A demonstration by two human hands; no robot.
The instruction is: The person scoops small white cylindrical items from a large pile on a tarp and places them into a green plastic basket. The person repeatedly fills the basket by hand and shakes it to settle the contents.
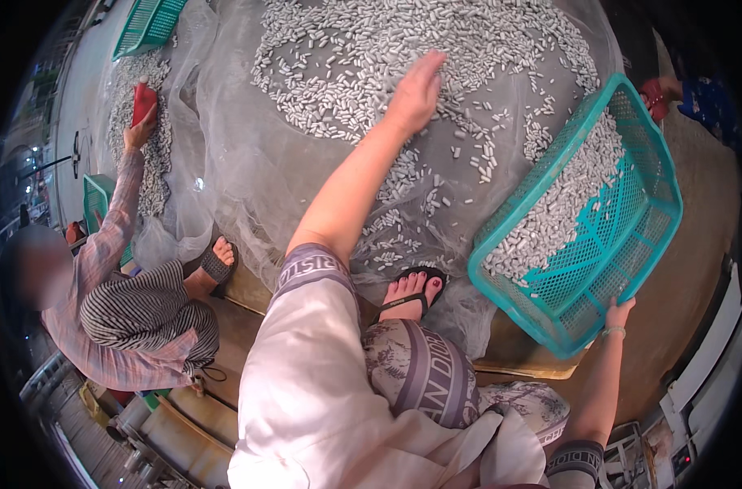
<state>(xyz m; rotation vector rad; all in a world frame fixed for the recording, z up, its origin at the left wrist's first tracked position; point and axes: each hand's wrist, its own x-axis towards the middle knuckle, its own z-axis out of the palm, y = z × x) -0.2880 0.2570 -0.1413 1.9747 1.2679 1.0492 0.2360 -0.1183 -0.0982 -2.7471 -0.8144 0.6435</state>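
Note:
My left hand (420, 91) reaches forward over a spread of small grey-white cylindrical pieces (351, 53). Its fingers are stretched out and close together, palm side on, with nothing held. My right hand (620, 313) grips the near right rim of a turquoise plastic basket (571, 332). The basket is tilted, and more of the same pieces (554, 212) are heaped along its left side, leaving part of its mesh floor bare. The fingers of my right hand are partly hidden behind the rim. Sheer netting (249, 155) lies under the loose pieces.
At left, a crouching person in a plaid shirt (102, 253) holds a red tool (143, 102) over another pile (155, 167). Green baskets (151, 24) stand nearby. Beyond my basket shows another person's red-gloved hand (655, 99). My sandalled foot (408, 295) rests at the netting's near edge.

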